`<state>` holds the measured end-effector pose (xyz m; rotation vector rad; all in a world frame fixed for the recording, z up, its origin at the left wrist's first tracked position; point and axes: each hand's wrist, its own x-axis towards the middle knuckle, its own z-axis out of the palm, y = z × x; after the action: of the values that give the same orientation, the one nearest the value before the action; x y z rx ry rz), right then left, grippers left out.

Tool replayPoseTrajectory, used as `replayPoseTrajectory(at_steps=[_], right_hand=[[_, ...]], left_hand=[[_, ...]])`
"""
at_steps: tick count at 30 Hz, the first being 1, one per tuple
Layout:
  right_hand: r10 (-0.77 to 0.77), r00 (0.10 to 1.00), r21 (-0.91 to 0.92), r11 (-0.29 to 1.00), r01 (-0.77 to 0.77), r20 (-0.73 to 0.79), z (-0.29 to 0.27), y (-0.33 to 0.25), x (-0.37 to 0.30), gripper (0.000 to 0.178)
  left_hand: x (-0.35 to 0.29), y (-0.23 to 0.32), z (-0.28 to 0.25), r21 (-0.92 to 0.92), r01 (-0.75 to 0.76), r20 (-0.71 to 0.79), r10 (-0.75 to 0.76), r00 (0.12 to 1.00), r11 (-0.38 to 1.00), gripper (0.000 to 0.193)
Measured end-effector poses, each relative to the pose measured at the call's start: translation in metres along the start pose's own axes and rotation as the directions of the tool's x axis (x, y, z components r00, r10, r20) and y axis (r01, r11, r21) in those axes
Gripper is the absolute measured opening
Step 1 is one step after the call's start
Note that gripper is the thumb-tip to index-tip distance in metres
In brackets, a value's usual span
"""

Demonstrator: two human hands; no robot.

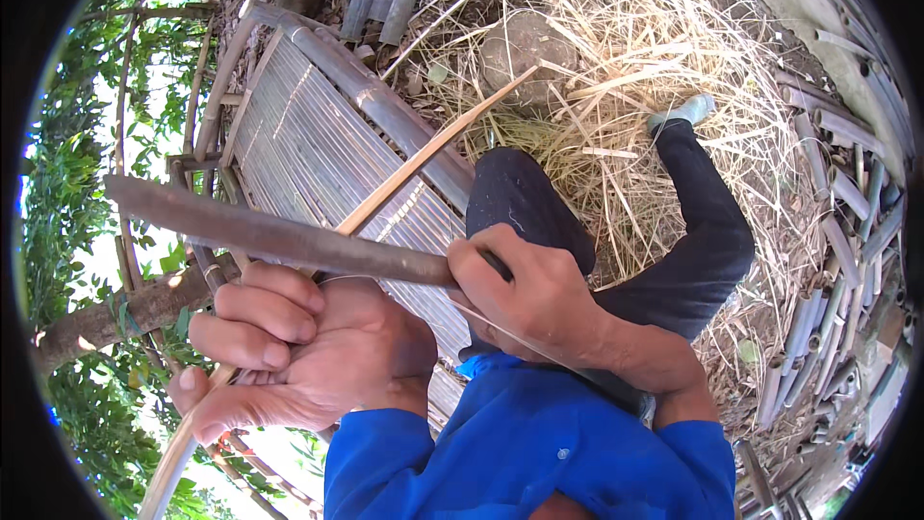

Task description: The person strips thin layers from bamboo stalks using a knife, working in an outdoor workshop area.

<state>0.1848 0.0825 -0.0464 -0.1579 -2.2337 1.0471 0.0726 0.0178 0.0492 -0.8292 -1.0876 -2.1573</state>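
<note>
My right hand (525, 294) is wrapped round the handle of a long dark machete (269, 236). Its blade reaches out to the left, above my left hand, and crosses in front of a bamboo strip (423, 156). Curled fingers and the thumb of my left hand (308, 351) hold this long, pale strip, which slants from the lower left up to a pointed tip at the upper middle. Part of the strip is hidden behind the hand and blade. A thin sliver (525, 339) trails beneath my right hand along the forearm.
A slatted bamboo bench (298, 125) stands to the left of my legs. Pale shavings (635, 48) cover the ground around my foot and a round stump (529, 48). Cut bamboo pieces (847, 260) are heaped at the right. Leafy plants (67, 260) grow beyond the bench.
</note>
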Motion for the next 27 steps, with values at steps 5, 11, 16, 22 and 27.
replayPoseTrajectory(at_steps=[5, 11, 16, 22, 27], right_hand=[[0.052, 0.999, -0.034, 0.998, -0.052, 0.008, 0.011, 0.008, -0.001, 0.014], [0.187, 0.981, -0.109, 0.977, -0.182, 0.041, 0.025, 0.059, 0.004, 0.01], [0.112, 0.992, -0.092, 0.99, -0.106, 0.064, 0.026, 0.05, 0.0, 0.009], [0.195, 0.978, -0.164, 0.97, -0.18, 0.075, 0.034, 0.087, 0.004, 0.01], [0.306, 0.952, -0.195, 0.935, -0.297, 0.016, 0.046, 0.115, 0.002, 0.011]], left_hand=[[0.002, 0.011, -0.011, 0.037, 0.017, 0.084, -0.02, 0.996, 0.999, 0.034], [0.002, -0.001, -0.012, 0.044, 0.025, 0.059, -0.027, 0.998, 0.999, 0.032], [0.009, 0.0, -0.022, 0.033, 0.031, 0.07, -0.033, 0.997, 0.999, 0.032], [0.021, -0.005, -0.03, 0.039, 0.005, 0.048, -0.006, 0.999, 0.999, 0.033], [0.023, -0.006, -0.032, 0.008, 0.029, 0.088, -0.029, 0.996, 1.0, 0.031]])
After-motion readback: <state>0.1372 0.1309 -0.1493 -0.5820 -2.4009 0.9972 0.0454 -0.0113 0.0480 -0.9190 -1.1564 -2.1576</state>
